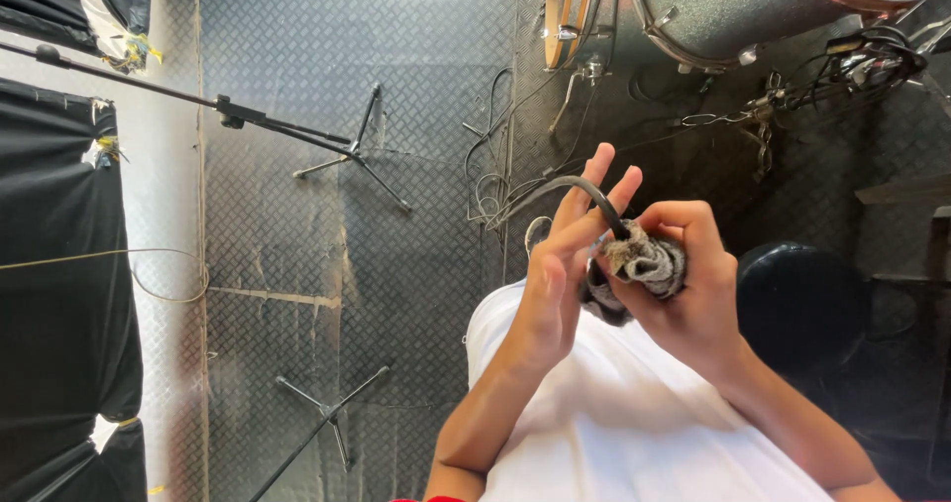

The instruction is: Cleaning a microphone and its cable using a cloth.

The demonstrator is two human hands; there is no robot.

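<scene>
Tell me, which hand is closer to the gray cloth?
Right. The right hand is wrapped around the gray cloth, squeezing it onto the black cable. The left hand is open beside it, fingers up against the cable.

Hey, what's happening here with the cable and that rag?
A person in a white shirt is working on a black cable with both bare hands. The right hand is closed around a grey cloth wrapped about the cable. The left hand is open, its fingers resting against the cable just above the cloth. The cable runs away to a tangle of wires on the metal floor. Drums sit ahead, two mic stands to the left, and a black stool on the right.
</scene>
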